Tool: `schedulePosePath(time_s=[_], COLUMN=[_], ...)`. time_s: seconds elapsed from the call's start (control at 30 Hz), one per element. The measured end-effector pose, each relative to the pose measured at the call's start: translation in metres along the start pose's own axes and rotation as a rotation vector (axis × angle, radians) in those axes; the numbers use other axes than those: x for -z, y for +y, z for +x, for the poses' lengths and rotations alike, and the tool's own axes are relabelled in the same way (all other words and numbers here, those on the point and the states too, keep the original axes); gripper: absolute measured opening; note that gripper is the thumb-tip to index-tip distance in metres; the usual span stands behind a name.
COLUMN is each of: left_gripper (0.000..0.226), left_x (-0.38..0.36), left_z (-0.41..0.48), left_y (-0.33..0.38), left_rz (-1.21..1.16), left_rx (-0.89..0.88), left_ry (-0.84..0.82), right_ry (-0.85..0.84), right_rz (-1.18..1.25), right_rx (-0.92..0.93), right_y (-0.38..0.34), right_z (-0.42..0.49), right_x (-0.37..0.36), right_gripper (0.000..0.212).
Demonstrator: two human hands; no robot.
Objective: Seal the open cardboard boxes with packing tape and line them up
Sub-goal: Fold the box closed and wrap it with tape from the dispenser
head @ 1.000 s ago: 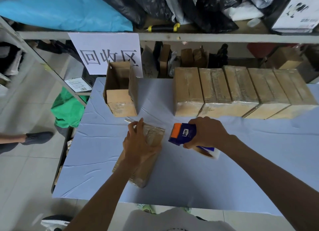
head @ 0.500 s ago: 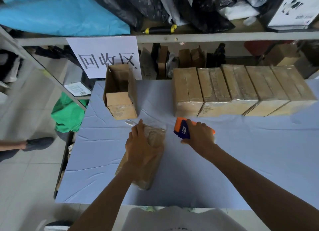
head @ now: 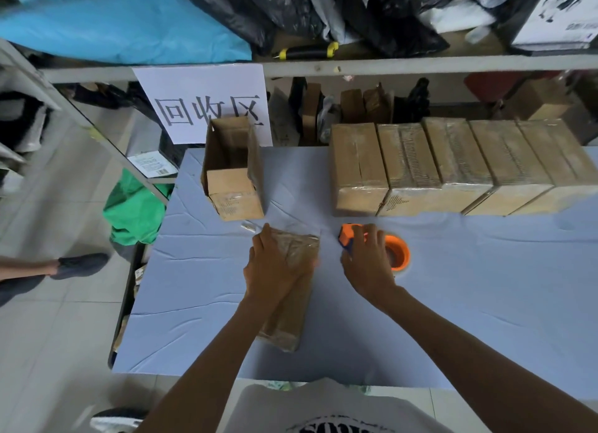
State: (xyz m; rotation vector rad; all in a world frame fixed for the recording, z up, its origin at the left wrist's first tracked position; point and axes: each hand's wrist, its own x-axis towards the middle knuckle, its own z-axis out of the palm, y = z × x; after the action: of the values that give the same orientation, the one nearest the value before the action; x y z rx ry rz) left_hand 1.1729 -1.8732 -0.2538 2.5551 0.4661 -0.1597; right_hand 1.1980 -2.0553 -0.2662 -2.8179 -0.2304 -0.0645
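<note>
Box (head: 293, 290) under left hand (head: 271, 264), beside tape dispenser (head: 393, 251)

Box (head: 293, 290) under my left hand (head: 275, 267): brown cardboard, matt, glossy clear tape wrinkling over top end. Tape dispenser (head: 393, 254) my right hand (head: 369, 264) is gripping: smooth orange and blue plastic. Table cover (head: 485, 303): pale blue cloth, matt, creasing. Row of sealed boxes (head: 453, 170): cardboard, tape shining faintly. Open box (head: 233, 170): bare matt cardboard. Sign (head: 207, 102): white paper.
</note>
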Motion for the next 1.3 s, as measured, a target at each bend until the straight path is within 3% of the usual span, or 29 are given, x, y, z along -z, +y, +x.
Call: schedulePosePath(time_s=[0.1,0.2,0.33,0.5,0.63,0.9,1.0,1.13,1.3], left_gripper=[0.062,0.047,0.013,0.027,0.032,0.013,0.008,0.007,0.022], left_x=[0.008,0.019,0.033,0.049,0.048,0.050,0.051,0.054,0.055], left_z=[0.004,0.006,0.008,0.002,-0.003,-0.002,-0.002,-0.001,-0.002], left_y=[0.000,0.001,0.005,0.025,0.027,0.019,0.022,0.027,0.030], left_rz=[-0.248,-0.524,-0.575,-0.698,-0.747,-0.640,-0.673,-0.659,-0.576], left_rx=[0.064,0.195,0.096,-0.168,-0.257,-0.360,-0.360,-0.383,-0.314], left_ry=[0.012,0.005,0.057,0.212,0.220,0.183,0.168,0.166,0.228], right_ry=[-0.067,-0.087,-0.007,0.161,0.145,0.073,0.066,0.085,0.083], right_rz=[0.642,0.793,0.871,0.935,0.938,0.798,0.804,0.882,0.876], right_rx=[-0.199,-0.344,-0.360,-0.207,-0.086,0.100,0.175,0.094,-0.026], right_y=[-0.033,-0.046,-0.044,-0.039,-0.033,-0.021,-0.026,-0.026,-0.027], right_z=[0.002,0.006,0.017,0.027,0.023,0.014,0.011,0.011,0.011], right_x=[0.007,0.004,0.022,0.063,0.077,0.075,0.074,0.074,0.075], right_gripper=[0.015,0.012,0.004,0.004,0.006,0.020,0.012,0.008,0.010])
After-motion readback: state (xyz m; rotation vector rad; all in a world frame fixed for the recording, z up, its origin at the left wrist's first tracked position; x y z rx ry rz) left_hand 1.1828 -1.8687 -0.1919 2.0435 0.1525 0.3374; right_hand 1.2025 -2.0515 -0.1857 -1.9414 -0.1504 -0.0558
